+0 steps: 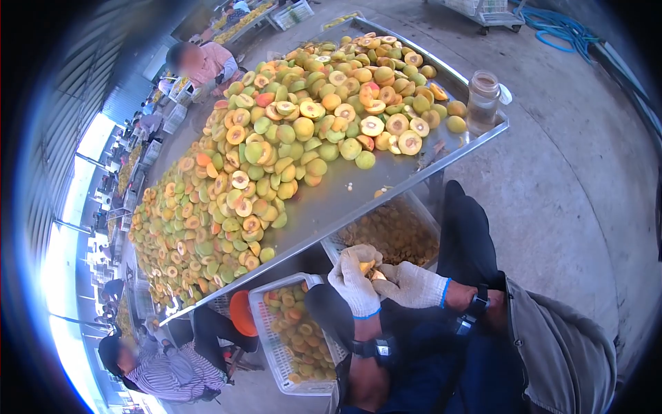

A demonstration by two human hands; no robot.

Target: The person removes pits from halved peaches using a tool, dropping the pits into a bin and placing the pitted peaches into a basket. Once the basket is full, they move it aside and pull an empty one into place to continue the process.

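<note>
My left hand [356, 279], in a white knit glove, is closed around a piece of orange-yellow fruit [367, 266]. My right hand [412, 285], gloved the same way, is closed right beside it, its fingers meeting the fruit; whether it grips a tool or part of the fruit is too small to tell. Both hands are above my lap, just past the near edge of the metal table [331, 200]. Below and beyond them sits a bin [432, 219] of brownish pits or scraps.
Halved fruit [276, 138] is heaped on the table. A clear jar [483, 103] stands at its right corner. A white crate [276, 352] of fruit and an orange bowl [242, 314] are lower left. One person [176, 369] sits lower left, another [210, 65] works across the table.
</note>
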